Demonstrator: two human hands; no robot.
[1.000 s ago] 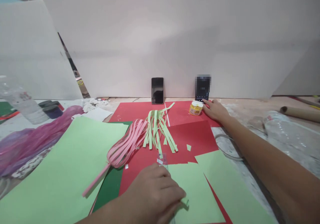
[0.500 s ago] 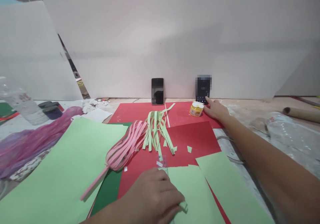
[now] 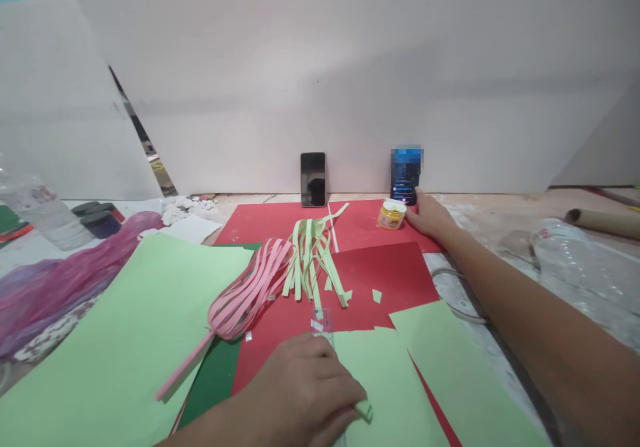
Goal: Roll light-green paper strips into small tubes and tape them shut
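My left hand is closed around a small rolled piece of light green paper and rests over a clear ruler on green paper. My right hand reaches to the lower right edge of a smartphone leaning on the white board, thumb and index finger apart. Just left of it stands a yellow-labelled jar. Between my arms lie a pink paper-strip whisk shape with a rolled handle and a fringe of pale green paper strips.
A second smartphone leans on the white board. Red card and green sheets cover the surface. To the left are a plastic bottle and pink plastic; to the right, a cardboard tube and clear plastic.
My right index finger has moved from the phone's screen to its right edge, and the screen picture is now bluer. My left hand keeps its hold on the rolled paper.
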